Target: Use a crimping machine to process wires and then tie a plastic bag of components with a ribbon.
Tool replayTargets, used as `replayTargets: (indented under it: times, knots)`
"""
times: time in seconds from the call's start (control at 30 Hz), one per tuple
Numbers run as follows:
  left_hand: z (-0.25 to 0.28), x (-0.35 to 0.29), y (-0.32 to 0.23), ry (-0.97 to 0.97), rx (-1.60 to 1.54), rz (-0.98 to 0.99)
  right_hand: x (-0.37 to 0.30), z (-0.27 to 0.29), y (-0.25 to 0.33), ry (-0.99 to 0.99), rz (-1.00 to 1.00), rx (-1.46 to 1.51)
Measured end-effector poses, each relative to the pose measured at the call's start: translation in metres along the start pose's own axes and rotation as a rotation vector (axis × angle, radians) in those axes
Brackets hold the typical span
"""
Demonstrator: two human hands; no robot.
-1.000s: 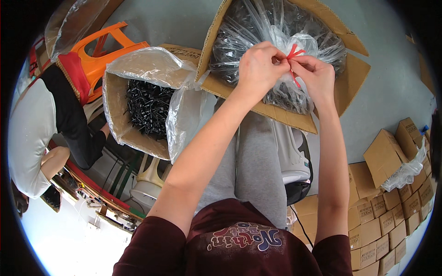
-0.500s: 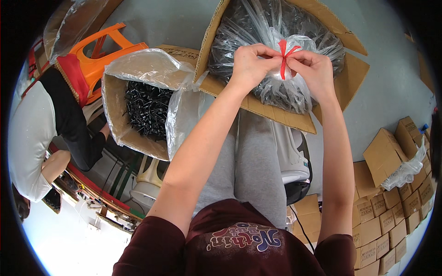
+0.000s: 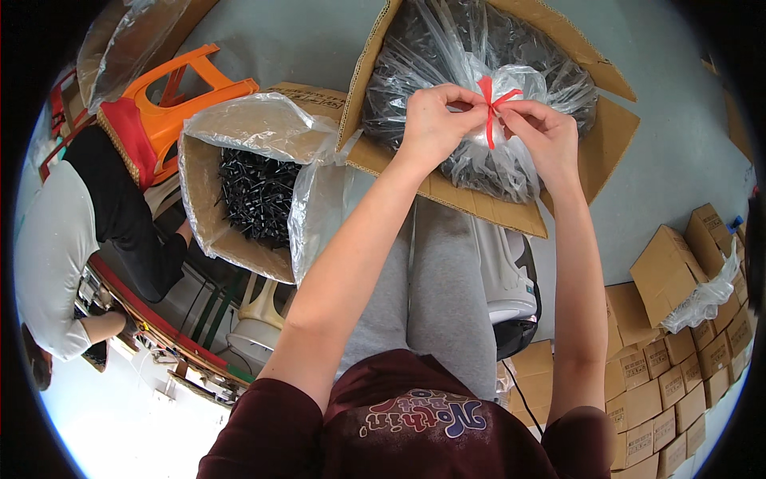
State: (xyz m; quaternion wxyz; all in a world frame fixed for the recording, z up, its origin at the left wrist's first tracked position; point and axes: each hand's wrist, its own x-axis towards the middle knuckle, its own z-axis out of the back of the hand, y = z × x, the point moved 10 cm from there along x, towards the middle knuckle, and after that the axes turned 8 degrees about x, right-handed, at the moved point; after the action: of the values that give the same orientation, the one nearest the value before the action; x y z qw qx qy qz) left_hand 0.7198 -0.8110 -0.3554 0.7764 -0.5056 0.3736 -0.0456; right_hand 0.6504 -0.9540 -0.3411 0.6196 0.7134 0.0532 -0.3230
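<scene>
A clear plastic bag (image 3: 399, 88) full of dark pieces fills an open cardboard box (image 3: 479, 203) in front of my knees. Its gathered neck is bound with a red ribbon (image 3: 490, 128), whose ends stick out above and below. My left hand (image 3: 439, 120) pinches the ribbon from the left, thumb and forefinger together. From the right, my right hand (image 3: 546, 136) pinches it the same way, its fingertips close to the knot. How the ribbon is looped under the fingertips is hidden.
A smaller plastic-lined box (image 3: 203, 199) of black parts (image 3: 255, 195) stands left of my legs. Behind it is an orange stool (image 3: 171, 104). Another person (image 3: 60, 255) works at the far left beside a bench. Stacked cartons (image 3: 654, 399) stand at the right.
Both my hands have shifted slightly with the ribbon between them, and its ends now lie a little differently. The person at the left has leaned and moved an arm.
</scene>
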Motion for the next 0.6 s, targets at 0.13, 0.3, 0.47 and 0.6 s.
replayTargets:
  times: [0.13, 0.3, 0.47, 0.6]
  knots:
    - [-0.009, -0.001, 0.018, 0.05, -0.201, 0.125, -0.004, 0.002, 0.007, -0.015, 0.11, -0.084]
    - [-0.009, -0.004, 0.025, 0.044, -0.261, 0.119, -0.006, -0.009, 0.024, -0.009, 0.165, -0.335]
    - [-0.007, -0.006, 0.027, -0.012, -0.173, 0.069, -0.003, -0.019, 0.032, 0.055, 0.192, -0.482]
    - [-0.006, -0.007, 0.027, -0.003, -0.156, 0.056, -0.004, -0.016, 0.016, 0.044, 0.125, -0.354]
